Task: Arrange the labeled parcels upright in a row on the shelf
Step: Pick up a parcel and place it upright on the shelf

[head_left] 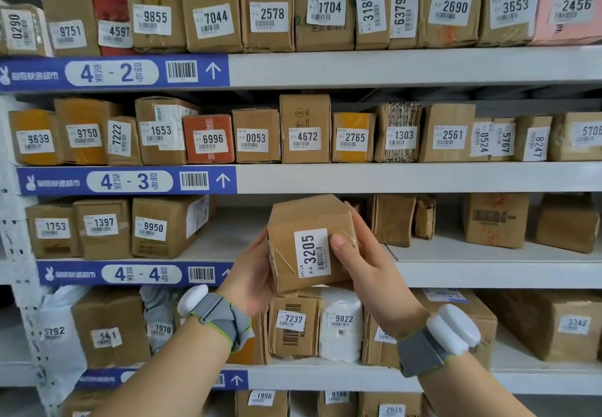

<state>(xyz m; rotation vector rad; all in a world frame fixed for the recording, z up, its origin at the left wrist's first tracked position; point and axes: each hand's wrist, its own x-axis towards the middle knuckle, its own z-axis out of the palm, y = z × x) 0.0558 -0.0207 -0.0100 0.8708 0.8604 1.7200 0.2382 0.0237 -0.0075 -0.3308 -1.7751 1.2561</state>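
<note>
I hold a brown cardboard parcel labeled 3205 (309, 241) in the air in front of the shelf marked 4-4 (456, 273). Its white label faces me, turned sideways. My left hand (252, 278) grips the parcel's left and lower side. My right hand (361, 260) grips its right side, thumb pressed beside the label. On the 4-4 shelf, parcels 1753 (52, 231), 1397 (102, 227) and 9950 (159, 226) stand in a row at the left. A bare stretch of shelf lies behind the held parcel.
Several unlabeled-side brown boxes (495, 219) sit further back on the right of the 4-4 shelf. Shelves 4-2 (391, 65) and 4-3 (391, 177) above carry full rows of labeled parcels. The shelf below holds parcels 7237 (293, 322) and 9022 (340, 322).
</note>
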